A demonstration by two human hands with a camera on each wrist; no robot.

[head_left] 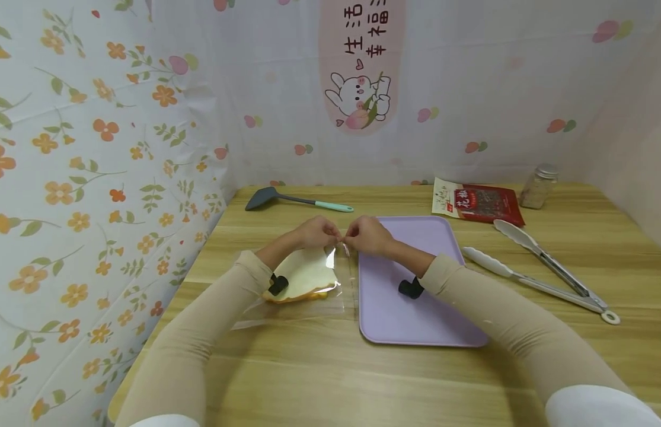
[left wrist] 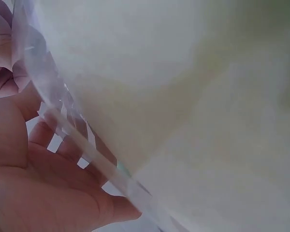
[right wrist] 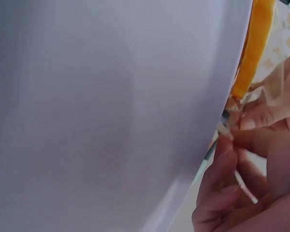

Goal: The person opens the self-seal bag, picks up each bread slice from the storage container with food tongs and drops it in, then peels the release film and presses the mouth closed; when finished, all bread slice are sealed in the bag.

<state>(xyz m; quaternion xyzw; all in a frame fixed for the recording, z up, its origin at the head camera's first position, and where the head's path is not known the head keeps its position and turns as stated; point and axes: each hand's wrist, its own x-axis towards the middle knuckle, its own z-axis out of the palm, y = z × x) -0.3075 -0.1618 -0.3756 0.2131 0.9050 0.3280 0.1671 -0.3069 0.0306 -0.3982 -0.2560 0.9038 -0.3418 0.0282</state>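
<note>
A clear plastic bag (head_left: 348, 290) lies on the table with a sandwich (head_left: 303, 276) of pale sliced bread inside it, a yellow-orange layer showing along its near edge. At the bag's far right corner, my left hand (head_left: 316, 232) pinches the film between thumb and fingertips. Close against it, my right hand (head_left: 370, 236) pinches the same edge from the other side, over the tray's left rim. The right wrist view shows the fingertips of both hands meeting on a thin twisted strip of film. Bread (left wrist: 183, 96) fills most of the left wrist view.
The lilac tray (head_left: 421, 326) sits right of the bag, under my right forearm. Behind lies a spatula (head_left: 298, 199) with a mint handle. To the right are metal tongs (head_left: 554, 284), a red spice packet (head_left: 479, 201) and a lidded glass jar (head_left: 538, 187). Patterned cloth hangs behind and left.
</note>
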